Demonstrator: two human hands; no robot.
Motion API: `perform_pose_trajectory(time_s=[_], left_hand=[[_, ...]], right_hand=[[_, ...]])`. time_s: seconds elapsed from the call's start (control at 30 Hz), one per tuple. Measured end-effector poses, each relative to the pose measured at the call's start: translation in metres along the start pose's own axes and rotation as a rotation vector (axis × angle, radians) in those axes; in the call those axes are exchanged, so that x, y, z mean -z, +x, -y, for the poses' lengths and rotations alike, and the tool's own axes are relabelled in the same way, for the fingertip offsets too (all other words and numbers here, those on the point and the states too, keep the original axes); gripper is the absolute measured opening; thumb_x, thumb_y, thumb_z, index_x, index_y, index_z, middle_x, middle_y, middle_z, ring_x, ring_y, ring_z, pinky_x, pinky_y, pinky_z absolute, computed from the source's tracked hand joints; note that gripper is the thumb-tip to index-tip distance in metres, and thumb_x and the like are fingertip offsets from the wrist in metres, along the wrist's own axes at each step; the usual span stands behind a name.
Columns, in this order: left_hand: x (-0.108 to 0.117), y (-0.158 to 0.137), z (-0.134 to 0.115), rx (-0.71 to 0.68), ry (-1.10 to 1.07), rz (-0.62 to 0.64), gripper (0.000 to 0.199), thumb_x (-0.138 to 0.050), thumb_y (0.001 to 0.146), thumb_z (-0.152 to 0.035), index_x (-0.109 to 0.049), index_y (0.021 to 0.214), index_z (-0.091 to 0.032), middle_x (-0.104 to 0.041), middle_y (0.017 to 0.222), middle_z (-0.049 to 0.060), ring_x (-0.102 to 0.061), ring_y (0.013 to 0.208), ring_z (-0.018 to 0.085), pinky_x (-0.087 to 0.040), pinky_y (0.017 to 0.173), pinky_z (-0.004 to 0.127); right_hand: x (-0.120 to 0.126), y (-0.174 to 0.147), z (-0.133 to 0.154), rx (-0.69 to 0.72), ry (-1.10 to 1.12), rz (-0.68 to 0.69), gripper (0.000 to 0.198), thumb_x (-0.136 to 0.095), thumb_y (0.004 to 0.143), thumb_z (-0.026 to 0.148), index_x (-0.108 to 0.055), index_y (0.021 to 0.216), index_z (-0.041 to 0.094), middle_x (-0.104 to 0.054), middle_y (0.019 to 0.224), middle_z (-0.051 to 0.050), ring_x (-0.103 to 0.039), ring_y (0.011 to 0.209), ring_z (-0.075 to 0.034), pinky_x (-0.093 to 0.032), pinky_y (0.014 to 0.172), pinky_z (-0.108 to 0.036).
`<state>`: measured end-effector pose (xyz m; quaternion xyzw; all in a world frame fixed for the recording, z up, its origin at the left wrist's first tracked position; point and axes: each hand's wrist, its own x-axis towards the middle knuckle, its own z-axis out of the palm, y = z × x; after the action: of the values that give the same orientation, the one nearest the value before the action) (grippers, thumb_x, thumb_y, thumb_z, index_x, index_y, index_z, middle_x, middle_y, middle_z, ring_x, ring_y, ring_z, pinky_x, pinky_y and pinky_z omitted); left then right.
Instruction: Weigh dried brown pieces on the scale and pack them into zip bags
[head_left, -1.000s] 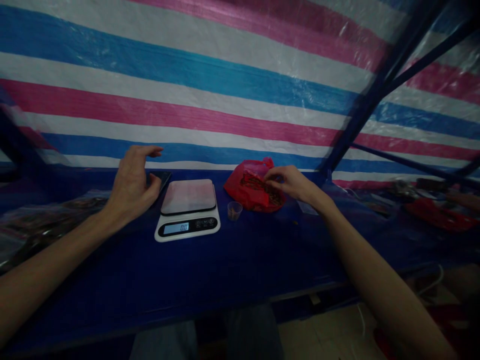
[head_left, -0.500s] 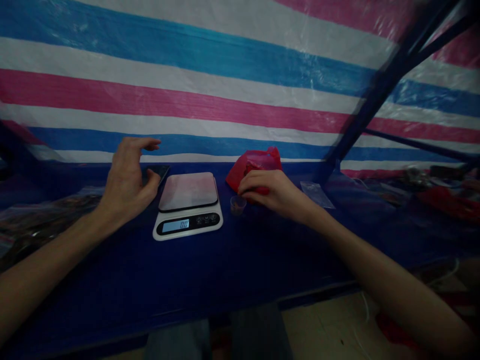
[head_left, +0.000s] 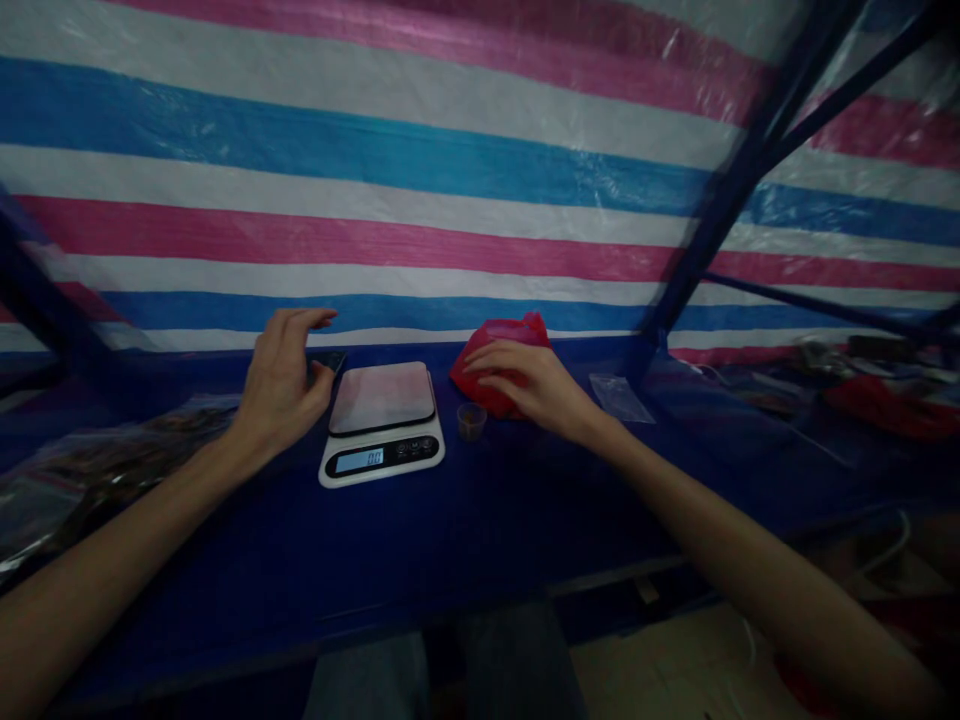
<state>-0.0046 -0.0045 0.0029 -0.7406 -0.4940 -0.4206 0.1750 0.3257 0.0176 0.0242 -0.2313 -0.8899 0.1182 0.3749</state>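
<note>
A white kitchen scale (head_left: 382,425) lies on the blue table, its lit display reading 0.0. Just left of it my left hand (head_left: 285,385) hovers, thumb and fingers curved apart around nothing. Behind that hand, a dark flat object (head_left: 330,362) is partly hidden. To the right of the scale stands a small clear cup (head_left: 472,422) with some brownish contents at the bottom. My right hand (head_left: 536,385) is in front of a red plastic bag (head_left: 499,332), its fingers reaching over the bag and loosely spread; I see nothing held in them.
A clear flat plastic bag (head_left: 621,398) lies right of the red bag. Several plastic bags of small items (head_left: 112,460) are heaped at the left. A blue metal post (head_left: 694,260) rises at the right, before a striped plastic sheet (head_left: 375,150).
My right hand has moved from above the cup's rim back over the red bag, and its fingers have spread. My left hand keeps its pose beside the scale. The view has tilted slightly up.
</note>
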Motion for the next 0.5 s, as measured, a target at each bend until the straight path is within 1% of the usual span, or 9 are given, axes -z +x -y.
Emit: perform_pose_trajectory(time_s=[0.07,0.1,0.13,0.17,0.23,0.3,0.33,0.4,0.5], left_hand=[[0.000,0.000,0.003,-0.002,0.015,-0.001,0.066,-0.052,0.074,-0.008,-0.046,0.137,-0.027,-0.056,0.129,0.010,-0.054,0.127,0.031,-0.047,0.108,0.053],[0.000,0.001,0.004,-0.001,0.028,-0.003,0.065,-0.051,0.075,-0.008,-0.047,0.137,-0.026,-0.056,0.128,0.011,-0.054,0.126,0.032,-0.047,0.107,0.054],[0.000,0.001,0.006,0.002,0.041,-0.008,0.063,-0.051,0.076,-0.008,-0.047,0.136,-0.024,-0.057,0.127,0.012,-0.055,0.125,0.033,-0.048,0.105,0.055],[0.001,0.001,0.007,0.007,0.051,-0.009,0.061,-0.050,0.077,-0.008,-0.047,0.136,-0.023,-0.057,0.126,0.014,-0.055,0.124,0.034,-0.049,0.104,0.056],[0.001,0.001,0.009,0.024,0.062,-0.005,0.059,-0.049,0.079,-0.008,-0.047,0.136,-0.021,-0.057,0.124,0.016,-0.055,0.122,0.037,-0.050,0.099,0.058],[0.001,0.002,0.010,0.037,0.055,0.006,0.060,-0.049,0.079,-0.008,-0.046,0.138,-0.021,-0.057,0.125,0.017,-0.055,0.122,0.038,-0.050,0.097,0.059],[0.001,0.002,0.010,0.038,0.052,0.004,0.061,-0.050,0.079,-0.009,-0.046,0.138,-0.021,-0.057,0.124,0.016,-0.055,0.122,0.038,-0.051,0.097,0.059],[0.000,0.002,0.009,0.039,0.048,0.000,0.063,-0.052,0.077,-0.009,-0.046,0.139,-0.023,-0.057,0.123,0.015,-0.055,0.122,0.039,-0.051,0.097,0.059],[-0.002,0.001,0.007,0.048,0.041,0.025,0.066,-0.051,0.077,-0.009,-0.044,0.140,-0.026,-0.055,0.125,0.014,-0.053,0.124,0.039,-0.049,0.101,0.061]], right_hand=[[0.020,-0.012,0.002,-0.070,-0.075,-0.174,0.021,-0.057,0.097,0.016,-0.075,0.104,0.023,-0.076,0.108,-0.005,-0.069,0.104,-0.021,-0.052,0.097,-0.038],[0.031,-0.023,0.003,-0.119,-0.116,-0.224,0.020,-0.057,0.096,0.017,-0.076,0.102,0.023,-0.076,0.105,-0.005,-0.069,0.100,-0.021,-0.053,0.093,-0.037],[0.041,-0.036,0.002,-0.174,-0.156,-0.231,0.019,-0.058,0.096,0.019,-0.076,0.102,0.023,-0.076,0.102,-0.005,-0.069,0.095,-0.021,-0.054,0.087,-0.036],[0.051,-0.052,0.000,-0.232,-0.193,-0.190,0.018,-0.060,0.096,0.022,-0.076,0.104,0.023,-0.075,0.101,-0.006,-0.069,0.091,-0.021,-0.054,0.082,-0.034],[0.063,-0.085,-0.005,-0.340,-0.254,-0.042,0.019,-0.067,0.093,0.027,-0.076,0.109,0.022,-0.074,0.098,-0.007,-0.068,0.083,-0.020,-0.053,0.073,-0.032],[0.065,-0.114,-0.010,-0.427,-0.300,0.094,0.021,-0.072,0.089,0.028,-0.076,0.108,0.021,-0.073,0.097,-0.007,-0.067,0.080,-0.020,-0.052,0.070,-0.031],[0.064,-0.123,-0.011,-0.457,-0.313,0.140,0.017,-0.072,0.089,0.025,-0.076,0.104,0.020,-0.073,0.095,-0.007,-0.067,0.079,-0.020,-0.052,0.071,-0.031],[0.059,-0.128,-0.009,-0.466,-0.311,0.179,0.010,-0.066,0.091,0.019,-0.076,0.094,0.019,-0.073,0.091,-0.007,-0.068,0.079,-0.020,-0.051,0.073,-0.030],[0.051,-0.106,0.005,-0.378,-0.236,0.090,0.014,-0.061,0.094,0.016,-0.075,0.092,0.019,-0.073,0.091,-0.006,-0.068,0.083,-0.019,-0.050,0.077,-0.029]])
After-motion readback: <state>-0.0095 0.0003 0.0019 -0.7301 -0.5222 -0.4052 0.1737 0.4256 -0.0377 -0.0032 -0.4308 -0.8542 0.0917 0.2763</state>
